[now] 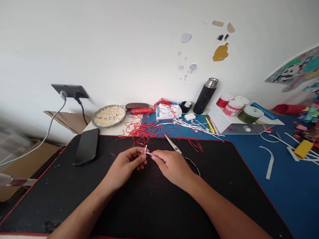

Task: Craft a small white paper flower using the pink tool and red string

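Observation:
My left hand [128, 166] pinches a small looped white cord [146, 148] between thumb and forefinger, with one short end sticking up. A bit of red shows at the same fingertips. In my right hand [174, 166] is a thin purple-pink stick-like tool [150, 154], its tip meeting the cord loops; its exact kind is too small to tell. Both hands are close together above the black mat [149, 205]. Just beyond my right hand lies a pair of scissors [174, 146], its handle partly hidden by that hand.
Red cord pieces [147, 129] and white cords [189, 125] lie behind the mat. A phone [86, 146] and woven basket [109, 116] are at left. A black flask [204, 96], tissue box [165, 111] and thread spools [250, 114] stand near the wall.

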